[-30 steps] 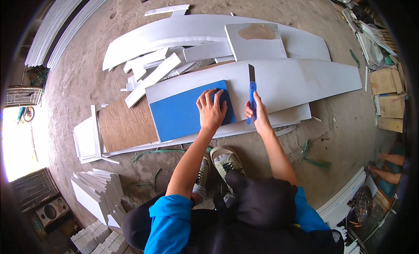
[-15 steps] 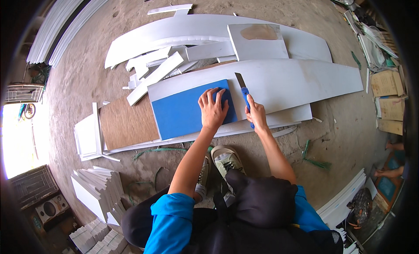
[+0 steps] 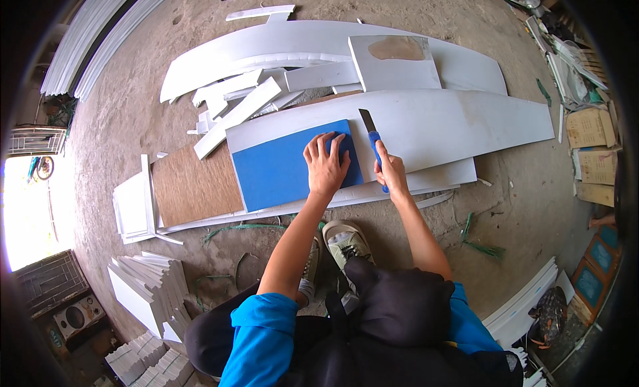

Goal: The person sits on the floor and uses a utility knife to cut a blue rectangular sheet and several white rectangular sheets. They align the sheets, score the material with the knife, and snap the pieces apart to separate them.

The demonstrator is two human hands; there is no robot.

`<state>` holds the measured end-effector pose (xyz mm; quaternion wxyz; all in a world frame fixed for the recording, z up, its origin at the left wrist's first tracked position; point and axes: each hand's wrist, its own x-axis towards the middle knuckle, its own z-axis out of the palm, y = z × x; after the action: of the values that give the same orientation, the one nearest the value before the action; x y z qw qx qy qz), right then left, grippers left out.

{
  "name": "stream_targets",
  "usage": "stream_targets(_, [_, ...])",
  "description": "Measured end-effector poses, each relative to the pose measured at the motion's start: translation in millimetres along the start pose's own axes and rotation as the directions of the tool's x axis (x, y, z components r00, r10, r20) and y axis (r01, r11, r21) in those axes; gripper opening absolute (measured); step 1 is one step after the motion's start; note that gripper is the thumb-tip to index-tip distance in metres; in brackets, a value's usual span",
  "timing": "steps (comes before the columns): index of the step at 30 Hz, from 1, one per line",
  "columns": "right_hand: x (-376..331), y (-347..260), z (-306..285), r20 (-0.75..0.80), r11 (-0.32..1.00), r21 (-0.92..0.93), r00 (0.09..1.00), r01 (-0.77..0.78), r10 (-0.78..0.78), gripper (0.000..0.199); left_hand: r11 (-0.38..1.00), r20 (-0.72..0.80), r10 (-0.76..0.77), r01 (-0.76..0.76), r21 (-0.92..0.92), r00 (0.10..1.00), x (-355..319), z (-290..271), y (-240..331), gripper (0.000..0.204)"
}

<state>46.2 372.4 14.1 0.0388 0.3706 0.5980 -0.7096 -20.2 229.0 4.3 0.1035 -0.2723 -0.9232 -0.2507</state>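
Currently cutting step, judged: left hand (image 3: 326, 164) lies flat, fingers spread, pinning the blue sheet (image 3: 279, 171) on the white board (image 3: 452, 124) on the floor. Right hand (image 3: 391, 174) is closed round a blue utility knife (image 3: 374, 147), blade at the sheet's right edge. Next move likely calls for a steady pull along that edge, toward the near side.

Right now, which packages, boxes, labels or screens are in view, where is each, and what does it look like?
Cardboard boxes: stacked at the right edge, flat, tan, dark print on the faces.
Blue-faced packs: lower right by the wall, small rectangles, blue with pale borders.
Speaker-like box: lower left corner, pale front with a round opening.
No screens visible.
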Motion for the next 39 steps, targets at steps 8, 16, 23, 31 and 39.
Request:
stream_targets(8, [1, 11, 0, -0.035, 0.997, 0.058, 0.999, 0.044, -0.042, 0.051, 1.0, 0.004, -0.004, 0.004, -0.002, 1.0, 0, 0, 0, 0.039])
stream_targets(16, [2, 21, 5, 0.15, 0.978, 0.071, 0.967, 0.197, -0.206, 0.027, 1.0, 0.002, -0.014, 0.014, -0.006, 1.0, -1, 1, -1, 0.041])
stream_targets(23, [12, 5, 24, 0.141, 0.539, -0.761, 0.902, 0.363, -0.408, 0.027, 0.999, 0.079, -0.041, 0.038, 0.036, 0.996, -3, 5, -5, 0.056])
stream_targets(31, [5, -18, 42, 0.093, 0.387, -0.88, 0.9, 0.274, -0.426, 0.027, 0.997, 0.15, -0.022, 0.012, 0.072, 0.989, 1, 8, -4, 0.056])
stream_targets(39, [15, -17, 46, 0.185, 0.27, -0.906, 0.88, 0.325, -0.437, 0.038, 0.998, 0.122, -0.015, 0.007, 0.059, 0.992, 2, 9, -4, 0.054])
